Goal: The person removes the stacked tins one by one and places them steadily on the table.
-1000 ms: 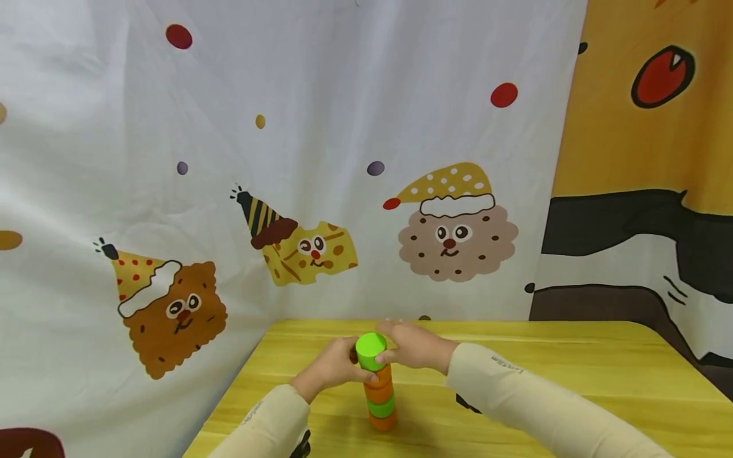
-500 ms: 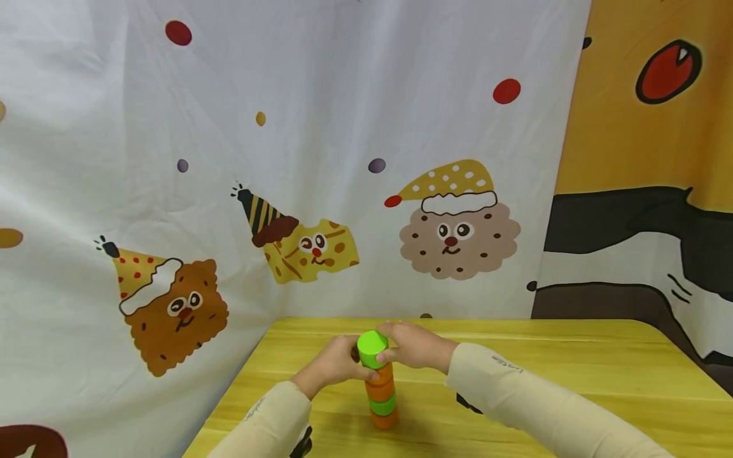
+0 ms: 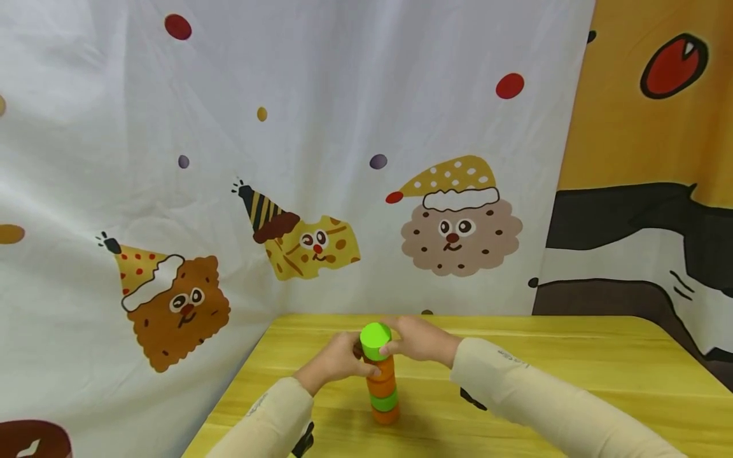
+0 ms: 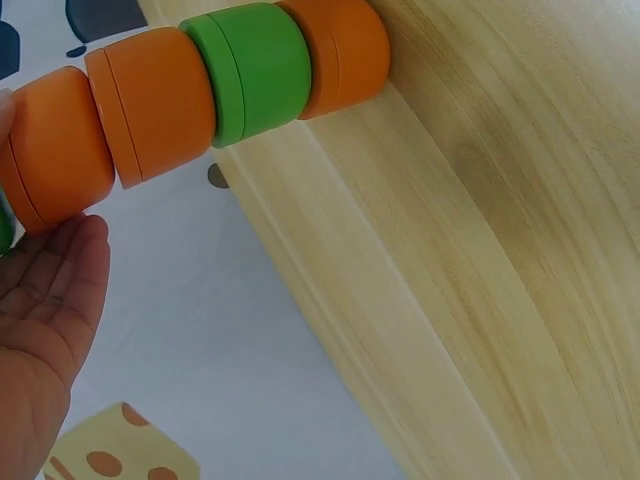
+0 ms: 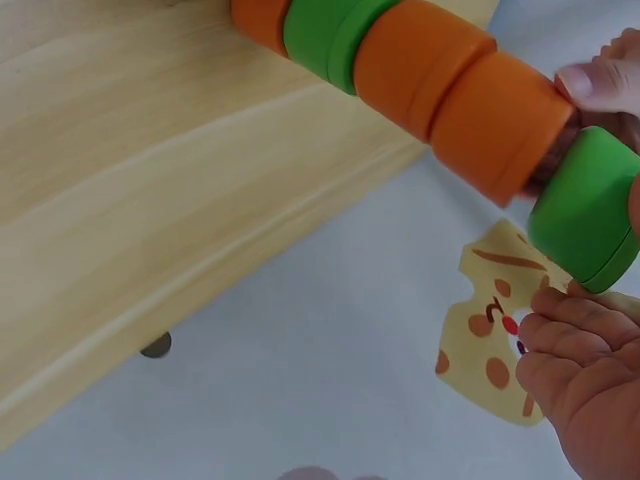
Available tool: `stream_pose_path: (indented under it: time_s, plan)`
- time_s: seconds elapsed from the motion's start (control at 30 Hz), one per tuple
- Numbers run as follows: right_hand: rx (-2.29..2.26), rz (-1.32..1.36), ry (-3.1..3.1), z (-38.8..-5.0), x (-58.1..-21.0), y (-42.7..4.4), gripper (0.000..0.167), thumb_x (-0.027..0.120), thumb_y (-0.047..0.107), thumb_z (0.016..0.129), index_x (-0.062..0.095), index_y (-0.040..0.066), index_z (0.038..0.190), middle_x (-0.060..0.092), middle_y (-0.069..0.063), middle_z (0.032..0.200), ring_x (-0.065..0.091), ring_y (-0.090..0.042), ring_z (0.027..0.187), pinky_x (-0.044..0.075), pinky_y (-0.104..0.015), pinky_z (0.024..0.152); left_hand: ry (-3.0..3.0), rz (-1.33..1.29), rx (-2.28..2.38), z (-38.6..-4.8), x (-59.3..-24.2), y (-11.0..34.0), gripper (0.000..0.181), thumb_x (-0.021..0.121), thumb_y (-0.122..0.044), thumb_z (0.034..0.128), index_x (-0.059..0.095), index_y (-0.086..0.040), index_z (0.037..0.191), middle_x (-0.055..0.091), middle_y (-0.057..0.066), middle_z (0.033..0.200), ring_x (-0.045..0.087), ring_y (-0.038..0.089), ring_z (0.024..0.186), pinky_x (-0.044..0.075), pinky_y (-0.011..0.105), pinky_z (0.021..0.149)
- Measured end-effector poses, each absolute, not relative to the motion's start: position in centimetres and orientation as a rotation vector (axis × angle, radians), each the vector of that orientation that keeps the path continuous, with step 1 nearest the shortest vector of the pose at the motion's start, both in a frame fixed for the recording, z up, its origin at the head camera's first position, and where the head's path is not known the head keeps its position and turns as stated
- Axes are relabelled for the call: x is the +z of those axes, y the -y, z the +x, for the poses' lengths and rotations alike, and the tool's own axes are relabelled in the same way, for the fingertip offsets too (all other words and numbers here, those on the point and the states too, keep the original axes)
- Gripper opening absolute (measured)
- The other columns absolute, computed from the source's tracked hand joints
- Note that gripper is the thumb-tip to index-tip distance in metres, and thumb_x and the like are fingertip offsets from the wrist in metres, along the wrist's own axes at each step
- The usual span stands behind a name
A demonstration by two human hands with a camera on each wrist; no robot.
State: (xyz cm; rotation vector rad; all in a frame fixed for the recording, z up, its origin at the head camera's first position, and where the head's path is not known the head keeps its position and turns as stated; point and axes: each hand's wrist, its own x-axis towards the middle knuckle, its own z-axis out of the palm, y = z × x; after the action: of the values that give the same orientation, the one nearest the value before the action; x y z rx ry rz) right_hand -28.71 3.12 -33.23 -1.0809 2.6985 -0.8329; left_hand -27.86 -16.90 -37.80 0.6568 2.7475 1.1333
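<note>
A column of round pieces stands on the table: a lowest orange piece (image 3: 385,416), a green piece (image 3: 384,401), then two more orange ones. My left hand (image 3: 336,360) holds the upper orange piece (image 4: 62,150), thumb on its near side. Above it, my right hand (image 3: 420,341) pinches a green piece (image 3: 375,342) between thumb and fingers. In the right wrist view a gap shows between this green piece (image 5: 585,210) and the orange piece (image 5: 502,125) below, with part of the left hand (image 5: 610,85) behind.
The yellow wood-grain table (image 3: 550,381) reaches back to a white cloth (image 3: 321,83) printed with cartoon snacks. An orange and black printed cloth (image 3: 647,140) hangs at the right.
The head view has tilted down slightly, shifting the scene upward. My right hand and the top green piece have risen a little from the column; my left hand keeps its hold.
</note>
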Motion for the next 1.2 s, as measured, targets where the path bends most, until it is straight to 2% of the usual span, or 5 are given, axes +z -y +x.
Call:
stream_pose_path:
  time_s: [0.3, 0.53, 0.83, 1.0, 1.2]
  plan:
    - [-0.917, -0.986, -2.758, -29.2, -31.3, -4.6, 0.046, 0.069, 0.023, 0.083, 0.053, 0.007, 0.123, 0.062, -0.002, 0.109, 0.058, -0.019, 0.097, 0.047, -0.04, 0.088, -2.75, 0.604, 1.111, -27.8, -37.6, 16.7, 0.043, 0.08, -0.023, 0.0714, 0.062, -0.003, 0.105, 0.065, 0.003, 0.097, 0.059, 0.014, 0.084, 0.052, 0.03, 0.074]
    - [-0.93, -0.945, -2.799, -29.5, -30.8, -6.4, 0.047, 0.071, 0.024, 0.082, 0.054, 0.005, 0.121, 0.061, -0.004, 0.111, 0.057, -0.022, 0.103, 0.047, -0.041, 0.089, -2.731, 0.578, 1.13, -28.0, -37.8, 16.9, 0.042, 0.08, -0.022, 0.0717, 0.062, -0.004, 0.105, 0.064, 0.002, 0.096, 0.059, 0.013, 0.083, 0.052, 0.029, 0.075]
    - [-0.97, -0.943, -2.801, -29.7, -31.8, -8.5, 0.035, 0.072, 0.02, 0.08, 0.057, 0.005, 0.107, 0.061, -0.003, 0.099, 0.055, -0.02, 0.09, 0.048, -0.038, 0.082, -2.735, 0.554, 1.134, -28.0, -38.1, 16.9, 0.043, 0.08, -0.023, 0.0717, 0.062, -0.005, 0.106, 0.063, 0.001, 0.097, 0.056, 0.014, 0.084, 0.049, 0.032, 0.077]
    - [-1.012, -0.896, -2.774, -29.7, -33.0, -9.3, 0.034, 0.073, 0.02, 0.079, 0.056, 0.006, 0.104, 0.06, -0.003, 0.101, 0.056, -0.023, 0.099, 0.048, -0.04, 0.083, -2.737, 0.554, 1.127, -27.9, -38.2, 16.9, 0.044, 0.08, -0.023, 0.0719, 0.061, -0.005, 0.108, 0.062, 0.0, 0.098, 0.055, 0.014, 0.085, 0.048, 0.033, 0.078]
    - [-1.091, -0.805, -2.724, -29.3, -34.9, -9.6, 0.046, 0.075, 0.021, 0.077, 0.055, 0.001, 0.114, 0.058, -0.01, 0.115, 0.054, -0.033, 0.113, 0.048, -0.045, 0.089, -2.731, 0.547, 1.133, -27.9, -38.1, 16.8, 0.045, 0.08, -0.023, 0.0718, 0.061, -0.005, 0.108, 0.062, 0.001, 0.099, 0.056, 0.015, 0.086, 0.049, 0.034, 0.079]
